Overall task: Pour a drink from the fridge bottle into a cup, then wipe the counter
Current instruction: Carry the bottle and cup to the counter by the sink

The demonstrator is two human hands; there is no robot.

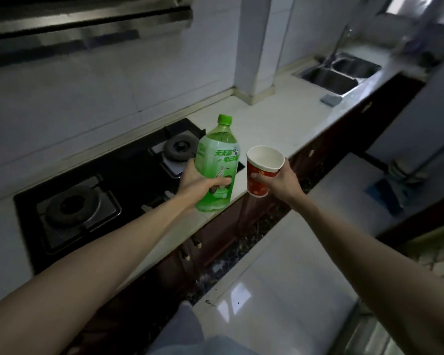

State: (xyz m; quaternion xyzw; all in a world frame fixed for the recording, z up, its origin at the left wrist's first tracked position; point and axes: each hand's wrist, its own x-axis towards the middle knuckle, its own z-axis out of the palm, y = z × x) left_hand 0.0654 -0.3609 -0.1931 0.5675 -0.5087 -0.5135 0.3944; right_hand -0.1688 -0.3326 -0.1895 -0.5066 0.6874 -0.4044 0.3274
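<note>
Two bare forearms reach forward from the bottom of the view. The left hand (pixel 198 184) wraps round the lower body of a green plastic bottle (pixel 217 160), with the thumb across the label. The bottle is upright, and its green cap (pixel 225 119) is on. The right hand (pixel 280 180) grips a red paper cup (pixel 263 167) by its side, mouth tipped slightly toward the camera. The white inside looks dry and empty.

Bottle and cup are just beside each other but not touching. Both seem to be held up in the air at the front edge of the white counter (pixel 267 119), though I cannot tell whether the bottle's base rests on it.

This looks like the step just before pouring: the drink and cup are fetched and nothing is poured yet. Both hands are full, so the next move probably calls for setting the cup down on the bare counter beyond. That would free the right hand to twist off the cap while the left steadies the bottle.

Behind the bottle, to the left, is a black gas stove (pixel 128 172) with two burners. Further along the counter a small grey cloth or sponge (pixel 331 99) lies just beside a steel double sink (pixel 328 78) with a tap (pixel 340 43). It is well apart from the hands and is likely the thing for the later wipe.
</note>
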